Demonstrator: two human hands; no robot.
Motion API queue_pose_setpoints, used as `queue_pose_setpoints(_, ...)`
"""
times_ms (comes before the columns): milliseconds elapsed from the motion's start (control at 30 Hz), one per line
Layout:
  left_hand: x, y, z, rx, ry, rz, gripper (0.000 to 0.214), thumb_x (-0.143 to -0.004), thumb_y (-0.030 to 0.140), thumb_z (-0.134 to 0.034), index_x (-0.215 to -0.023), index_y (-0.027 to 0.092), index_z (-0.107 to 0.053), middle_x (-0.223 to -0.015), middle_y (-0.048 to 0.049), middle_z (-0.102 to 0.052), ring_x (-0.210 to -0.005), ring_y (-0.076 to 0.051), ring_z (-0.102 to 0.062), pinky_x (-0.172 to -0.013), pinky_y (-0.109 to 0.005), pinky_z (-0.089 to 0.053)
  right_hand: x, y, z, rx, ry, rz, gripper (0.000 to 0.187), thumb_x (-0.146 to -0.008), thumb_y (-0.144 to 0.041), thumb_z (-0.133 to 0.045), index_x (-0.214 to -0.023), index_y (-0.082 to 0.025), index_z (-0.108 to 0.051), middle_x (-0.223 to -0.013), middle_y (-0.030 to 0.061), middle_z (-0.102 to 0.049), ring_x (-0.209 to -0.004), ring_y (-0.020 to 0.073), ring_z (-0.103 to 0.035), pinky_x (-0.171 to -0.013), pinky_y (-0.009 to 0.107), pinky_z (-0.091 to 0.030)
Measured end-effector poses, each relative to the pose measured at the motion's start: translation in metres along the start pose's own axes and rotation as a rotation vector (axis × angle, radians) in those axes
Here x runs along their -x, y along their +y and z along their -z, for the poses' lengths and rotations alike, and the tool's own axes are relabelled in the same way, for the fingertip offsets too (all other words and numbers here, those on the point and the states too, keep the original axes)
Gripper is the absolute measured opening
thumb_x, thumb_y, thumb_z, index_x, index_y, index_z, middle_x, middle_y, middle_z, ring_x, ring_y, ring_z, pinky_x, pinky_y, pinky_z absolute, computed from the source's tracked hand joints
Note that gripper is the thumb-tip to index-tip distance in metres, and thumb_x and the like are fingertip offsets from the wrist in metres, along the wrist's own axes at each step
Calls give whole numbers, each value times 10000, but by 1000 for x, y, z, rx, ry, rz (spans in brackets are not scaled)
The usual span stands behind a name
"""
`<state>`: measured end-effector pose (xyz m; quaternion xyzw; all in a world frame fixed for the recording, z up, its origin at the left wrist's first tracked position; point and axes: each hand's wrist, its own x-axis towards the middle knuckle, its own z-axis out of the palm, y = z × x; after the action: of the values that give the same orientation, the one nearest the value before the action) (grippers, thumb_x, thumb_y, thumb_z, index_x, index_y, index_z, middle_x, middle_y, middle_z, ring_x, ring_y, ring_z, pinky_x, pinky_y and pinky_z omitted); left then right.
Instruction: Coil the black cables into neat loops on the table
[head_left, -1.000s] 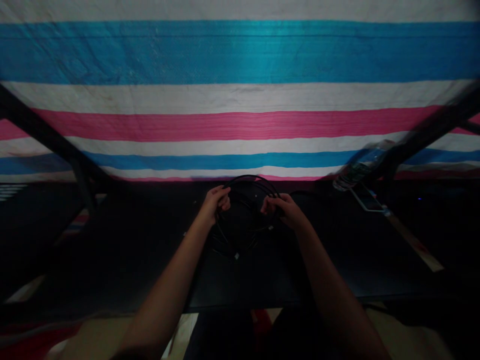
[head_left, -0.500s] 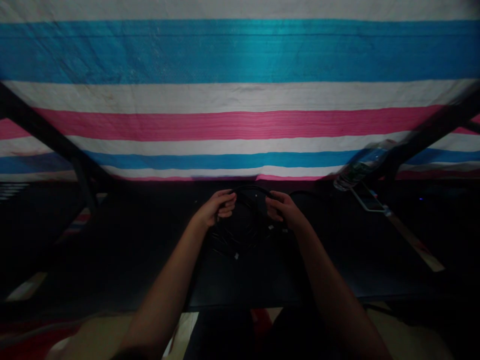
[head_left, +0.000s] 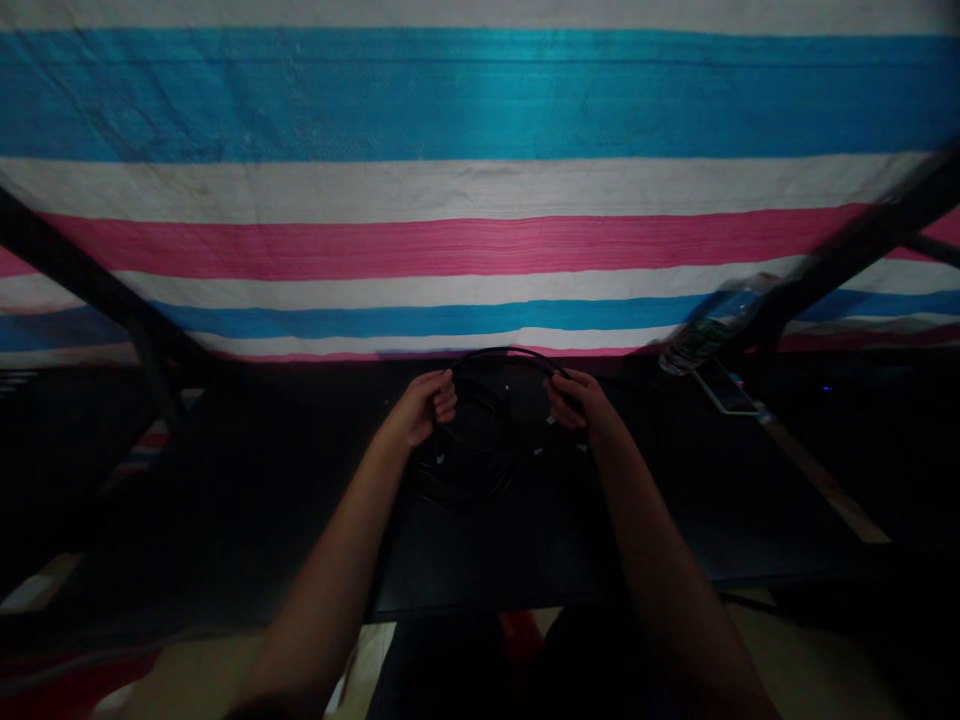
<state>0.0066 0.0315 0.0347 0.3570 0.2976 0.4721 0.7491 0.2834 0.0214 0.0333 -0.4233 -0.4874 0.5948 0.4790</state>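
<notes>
A thin black cable [head_left: 506,349] arches between my two hands in the head view, over a dark tabletop. My left hand [head_left: 430,405] is closed round one side of it, thumb on top. On the other side my right hand [head_left: 583,405] grips the cable with curled fingers. Beneath and between the hands lie more loops of black cable [head_left: 465,490], hard to separate from the dark surface. Small pale tags or connector ends [head_left: 440,459] show among the loops and near my right hand.
A clear plastic bottle [head_left: 716,325] leans at the right beside a phone [head_left: 724,388] lying on the table [head_left: 225,500]. A striped sheet [head_left: 480,190] hangs behind. Dark slanted frame bars [head_left: 82,265] stand at both sides. A small blue light [head_left: 826,388] glows far right.
My hands have moved farther apart, and the cable between them now bows up in a higher, wider arch. The view has shifted slightly.
</notes>
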Motion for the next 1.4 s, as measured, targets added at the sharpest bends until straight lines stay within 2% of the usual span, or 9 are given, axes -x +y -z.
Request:
queue_pose_setpoints(100,-4,-4,-1,2,51,-37,185,-797,237,-727,-914,170,-601,-461,123,-310,-377,-51,-287,-390,-163,-280,-1,-4,6,-14,38,11,314,-739,-384,-693,-1000,-225,-622,-546,-102,-437,-335,45,-256,-349,246,-228)
queue_pose_setpoints(233,-7,-11,-5,-82,104,-112,380,-775,193,-729,-1117,183,-564,-569,67,-534,-473,-97,-509,-509,-227,-459,0,-11,14,20,136,100,643,-717,-323,-684,-1343,-259,-551,-692,-55,-584,-394,50,-321,-357,233,-262)
queue_pose_setpoints(333,-7,-19,-14,-100,132,-138,412,-776,167,-692,-1157,194,-538,-685,39,-600,-447,-66,-464,-470,-207,-408,5,-12,16,86,224,171,645,-721,-294,-688,-1355,-246,-583,-841,8,-654,-484,74,-448,-377,230,-320)
queue_pose_setpoints(467,-4,-40,-47,-24,268,-139,354,-810,150,-613,-1148,205,-525,-655,65,-528,-402,-35,-327,-401,-164,-241,26,-10,22,242,333,184,540,-756,-319,-706,-1282,-197,-672,-630,-38,-574,-430,82,-432,-368,226,-318)
queue_pose_setpoints(700,-16,-117,-144,-295,377,-66,401,-903,139,-483,-1302,183,-493,-803,0,-603,-539,-94,-545,-523,-220,-456,65,-9,122,595,596,172,531,-757,-376,-706,-1213,-103,-722,-613,3,-628,-456,107,-514,-449,242,-413)
queue_pose_setpoints(833,-30,-149,-175,-564,443,-117,464,-906,144,-492,-1370,121,-487,-1169,-161,-655,-1025,-230,-664,-939,-376,-516,64,1,169,948,593,127,482,-780,-357,-641,-1163,-84,-746,-692,66,-701,-595,184,-627,-592,312,-505)
queue_pose_setpoints(967,-31,-161,-181,-653,410,-178,594,-859,144,-554,-1437,74,-441,-1471,-246,-463,-1391,-311,-447,-1173,-431,-329,49,20,179,1093,628,150,417,-764,-267,-625,-1118,-100,-769,-917,136,-729,-824,249,-668,-801,386,-525)
queue_pose_setpoints(1200,-19,-171,-169,-895,217,-294,683,-806,194,-651,-1452,105,-449,-1657,-224,-157,-1539,-361,-110,-1239,-531,-164,32,46,178,1262,647,183,424,-844,-200,-510,-1174,-57,-734,-1022,193,-672,-961,292,-630,-924,426,-492)
queue_pose_setpoints(1400,4,-153,-145,-966,55,-352,495,-848,171,-615,-1339,155,-561,-1612,-217,-302,-1491,-333,-304,-1201,-555,-272,30,50,180,1325,632,204,443,-861,-173,-479,-1212,-23,-704,-1042,209,-644,-986,305,-611,-952,431,-481)
